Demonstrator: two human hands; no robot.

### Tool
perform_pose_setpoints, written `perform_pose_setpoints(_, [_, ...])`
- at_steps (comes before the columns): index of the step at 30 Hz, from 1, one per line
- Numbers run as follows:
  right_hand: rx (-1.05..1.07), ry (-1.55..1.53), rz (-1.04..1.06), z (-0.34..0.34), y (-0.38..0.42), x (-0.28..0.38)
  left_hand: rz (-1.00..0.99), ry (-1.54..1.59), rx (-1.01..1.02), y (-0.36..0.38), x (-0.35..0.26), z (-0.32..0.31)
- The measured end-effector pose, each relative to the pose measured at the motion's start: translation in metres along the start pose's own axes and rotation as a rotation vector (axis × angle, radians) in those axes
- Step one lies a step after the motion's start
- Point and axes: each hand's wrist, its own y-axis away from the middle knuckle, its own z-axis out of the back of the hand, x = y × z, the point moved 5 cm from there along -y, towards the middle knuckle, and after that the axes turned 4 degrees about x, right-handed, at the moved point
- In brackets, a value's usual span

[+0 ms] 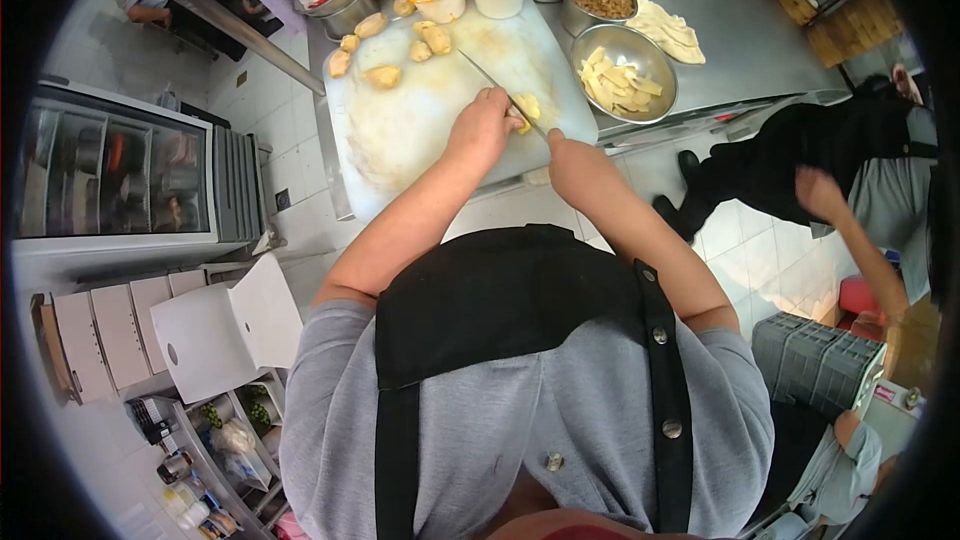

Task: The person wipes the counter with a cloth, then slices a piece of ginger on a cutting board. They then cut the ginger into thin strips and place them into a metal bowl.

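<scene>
Yellow piece (526,106) is being sliced at the near right edge of the cutting board (420,120). Left hand (481,130) grip is being closed on it; right hand (572,153) grip closed on knife (500,85). Fingertips should be kept curled back, cuts even; steel bowl (627,70) right of the board.

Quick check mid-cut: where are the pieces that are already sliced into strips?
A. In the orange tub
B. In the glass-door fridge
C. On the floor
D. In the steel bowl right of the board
D: pale yellow strips lie heaped in the steel bowl at the board's right edge, beyond the knife.
</scene>
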Motion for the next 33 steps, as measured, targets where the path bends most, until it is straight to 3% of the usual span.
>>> perform_pose_setpoints(16, [-0.071, 0.013, 0.052, 0.010, 0.050, -0.003, 0.041, 0.027, 0.026, -0.003, 0.007, -0.003])
perform_pose_setpoints(21, [0.051, 0.006, -0.054, 0.012, 0.043, -0.001, 0.043, 0.018, 0.029, -0.003, 0.005, -0.002])
perform_pose_setpoints(33, [0.074, 0.031, -0.075, 0.003, -0.005, 0.007, 0.069, 0.060, -0.006, -0.001, 0.008, -0.002])
